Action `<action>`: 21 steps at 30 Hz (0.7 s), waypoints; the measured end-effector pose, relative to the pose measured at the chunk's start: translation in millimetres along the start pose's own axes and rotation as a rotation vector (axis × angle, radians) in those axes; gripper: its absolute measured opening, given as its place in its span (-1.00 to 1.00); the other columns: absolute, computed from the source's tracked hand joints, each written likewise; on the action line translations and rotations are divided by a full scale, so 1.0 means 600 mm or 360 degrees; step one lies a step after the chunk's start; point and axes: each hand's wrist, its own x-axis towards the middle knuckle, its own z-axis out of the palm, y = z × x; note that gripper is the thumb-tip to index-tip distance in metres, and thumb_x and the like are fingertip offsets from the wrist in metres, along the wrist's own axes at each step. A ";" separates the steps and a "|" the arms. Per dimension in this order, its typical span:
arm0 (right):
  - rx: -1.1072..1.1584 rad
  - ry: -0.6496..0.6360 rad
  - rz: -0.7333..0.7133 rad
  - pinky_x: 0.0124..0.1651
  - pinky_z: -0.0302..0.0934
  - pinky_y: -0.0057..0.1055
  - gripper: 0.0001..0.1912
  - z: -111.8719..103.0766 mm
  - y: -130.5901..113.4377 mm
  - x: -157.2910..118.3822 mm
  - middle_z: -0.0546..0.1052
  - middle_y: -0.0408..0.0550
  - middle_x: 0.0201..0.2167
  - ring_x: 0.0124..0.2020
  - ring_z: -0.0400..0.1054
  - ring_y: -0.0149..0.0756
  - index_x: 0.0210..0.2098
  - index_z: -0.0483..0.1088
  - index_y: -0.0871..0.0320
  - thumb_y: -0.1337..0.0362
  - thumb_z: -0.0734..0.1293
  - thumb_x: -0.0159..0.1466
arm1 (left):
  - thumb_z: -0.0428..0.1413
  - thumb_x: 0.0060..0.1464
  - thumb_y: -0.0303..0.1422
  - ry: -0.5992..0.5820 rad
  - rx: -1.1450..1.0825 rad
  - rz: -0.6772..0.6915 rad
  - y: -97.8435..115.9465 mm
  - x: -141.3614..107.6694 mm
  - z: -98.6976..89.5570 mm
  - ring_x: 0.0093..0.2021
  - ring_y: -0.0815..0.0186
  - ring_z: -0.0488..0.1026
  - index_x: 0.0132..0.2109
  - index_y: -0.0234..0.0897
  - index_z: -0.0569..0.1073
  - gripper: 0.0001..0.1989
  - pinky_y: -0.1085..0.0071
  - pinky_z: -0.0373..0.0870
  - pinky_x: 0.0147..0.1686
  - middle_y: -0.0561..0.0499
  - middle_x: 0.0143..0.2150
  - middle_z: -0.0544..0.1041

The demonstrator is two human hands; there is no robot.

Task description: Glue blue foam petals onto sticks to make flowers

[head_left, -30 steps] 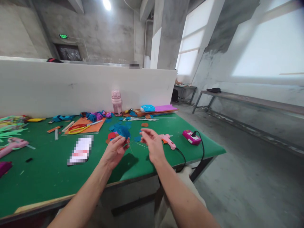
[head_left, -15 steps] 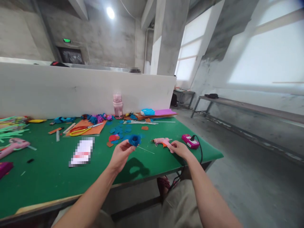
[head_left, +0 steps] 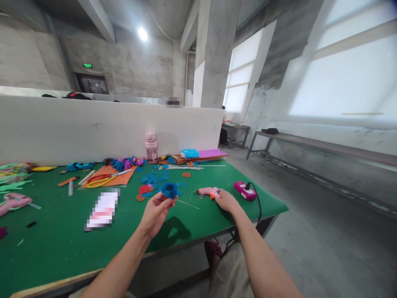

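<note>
My left hand point(head_left: 157, 212) pinches a blue craft flower point(head_left: 170, 190) above the green tabletop, with its open top facing up. A thin pale wire point(head_left: 187, 204) sticks out to the right from beneath it; whether it is joined to the flower I cannot tell. To the right, my right hand point(head_left: 228, 201) is wrapped around the handle of a pink hot glue gun point(head_left: 207, 191), which lies on or just above the table with its nozzle facing left. Its handle is mostly hidden by my fingers. Behind the flower lie several loose blue petals point(head_left: 151, 179).
A purple power box point(head_left: 245, 191) with a black cable sits by the right edge. Yellow-handled scissors point(head_left: 102, 181) rest on orange sheets; another pink glue gun point(head_left: 15, 203) lies far left. A pink bottle point(head_left: 151, 147) stands against the white partition point(head_left: 118, 128).
My right hand has closed further over the glue gun's handle, and the gun has turned slightly. The flower in my left hand is tipped a little more towards me. The view has shifted slightly.
</note>
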 end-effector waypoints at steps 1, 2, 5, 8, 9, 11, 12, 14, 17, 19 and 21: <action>0.0046 0.0007 0.0007 -0.41 0.07 -0.43 -0.83 -0.002 0.000 -0.003 0.50 0.16 -0.33 -0.33 0.38 -0.17 -0.34 0.35 0.26 0.31 0.24 0.08 | 0.25 -0.20 -0.44 -0.0001 -0.0067 -0.0026 0.000 0.001 -0.001 -0.34 0.36 0.41 -0.30 -0.34 0.51 -0.79 0.44 0.29 -0.30 -0.06 -0.35 0.52; 0.0097 0.0016 0.0015 -0.41 0.09 -0.42 -0.83 -0.004 -0.001 -0.007 0.50 0.16 -0.34 -0.34 0.38 -0.17 -0.33 0.34 0.26 0.32 0.23 0.09 | 0.24 -0.18 -0.44 -0.0001 -0.0128 -0.0051 -0.001 0.003 -0.002 -0.35 0.38 0.41 -0.32 -0.34 0.50 -0.82 0.45 0.29 -0.30 -0.05 -0.35 0.52; 0.0262 0.0030 0.0017 -0.42 0.15 -0.44 -0.83 -0.011 -0.008 -0.026 0.50 0.06 -0.38 -0.42 0.38 -0.27 -0.29 0.28 0.23 0.32 0.18 0.12 | 0.22 -0.15 -0.45 0.0031 -0.0274 -0.0110 0.000 0.008 -0.007 -0.38 0.42 0.40 -0.43 -0.33 0.44 -0.90 0.48 0.30 -0.34 -0.02 -0.39 0.50; 0.0784 -0.0031 -0.0095 -0.42 0.20 -0.46 -0.78 -0.016 -0.033 -0.052 0.45 -0.14 -0.47 -0.54 0.33 -0.41 -0.23 0.22 0.16 0.30 0.22 0.09 | 0.24 -0.17 -0.45 0.0112 -0.0368 -0.0133 0.001 0.013 -0.014 -0.39 0.42 0.40 -0.48 -0.32 0.39 -0.86 0.49 0.30 -0.38 -0.01 -0.41 0.49; 0.1063 -0.0078 -0.0150 -0.43 0.21 -0.45 -0.74 -0.017 -0.045 -0.061 0.41 -0.20 -0.52 -0.58 0.29 -0.43 -0.24 0.22 0.15 0.29 0.27 0.06 | 0.24 -0.18 -0.45 0.0138 -0.0391 -0.0137 0.001 0.015 -0.016 -0.40 0.42 0.40 -0.47 -0.32 0.38 -0.85 0.48 0.31 -0.39 0.00 -0.41 0.49; 0.1430 -0.0269 -0.0217 -0.45 0.23 -0.42 -0.74 -0.018 -0.073 -0.079 0.30 -0.28 -0.63 -0.64 0.19 -0.47 -0.29 0.26 0.15 0.25 0.32 0.02 | 0.25 -0.20 -0.45 0.0181 -0.0424 -0.0143 0.002 0.018 -0.020 -0.40 0.42 0.41 -0.47 -0.32 0.38 -0.84 0.48 0.32 -0.39 0.01 -0.41 0.49; 0.1541 -0.0347 -0.0237 -0.45 0.23 -0.41 -0.75 -0.018 -0.086 -0.087 0.26 -0.31 -0.68 -0.66 0.16 -0.47 -0.31 0.27 0.15 0.22 0.33 0.03 | 0.25 -0.20 -0.45 0.0201 -0.0434 -0.0143 0.002 0.020 -0.022 -0.41 0.42 0.41 -0.47 -0.32 0.38 -0.84 0.47 0.33 -0.39 0.01 -0.41 0.49; 0.1706 -0.0458 -0.0320 -0.50 0.19 -0.45 -0.75 -0.017 -0.111 -0.102 0.25 -0.31 -0.70 -0.65 0.15 -0.47 -0.32 0.28 0.16 0.21 0.35 0.03 | 0.25 -0.21 -0.44 0.0245 -0.0440 -0.0134 0.002 0.022 -0.026 -0.42 0.43 0.41 -0.46 -0.32 0.39 -0.84 0.48 0.34 -0.39 0.02 -0.41 0.49; 0.1924 -0.0517 -0.0441 -0.55 0.10 -0.51 -0.71 -0.015 -0.139 -0.120 0.37 -0.22 -0.58 -0.62 0.20 -0.48 -0.23 0.29 0.15 0.20 0.34 0.07 | 0.25 -0.21 -0.42 0.0307 -0.0429 -0.0124 0.002 0.026 -0.032 -0.42 0.43 0.41 -0.44 -0.32 0.41 -0.83 0.48 0.34 -0.39 0.02 -0.41 0.50; 0.1950 -0.0547 -0.0497 -0.55 0.08 -0.52 -0.69 -0.016 -0.153 -0.128 0.45 -0.13 -0.42 -0.61 0.22 -0.50 -0.18 0.28 0.14 0.16 0.31 0.12 | 0.26 -0.22 -0.41 0.0326 -0.0418 -0.0119 0.002 0.028 -0.036 -0.42 0.43 0.41 -0.44 -0.32 0.41 -0.83 0.48 0.34 -0.39 0.01 -0.41 0.50; 0.1877 -0.0553 -0.0534 -0.57 0.05 -0.53 -0.70 -0.018 -0.162 -0.134 0.48 -0.07 -0.30 -0.60 0.23 -0.52 -0.18 0.28 0.14 0.12 0.29 0.15 | 0.25 -0.21 -0.41 0.0323 -0.0406 -0.0116 0.002 0.029 -0.038 -0.43 0.43 0.40 -0.44 -0.32 0.40 -0.83 0.48 0.34 -0.40 0.01 -0.41 0.50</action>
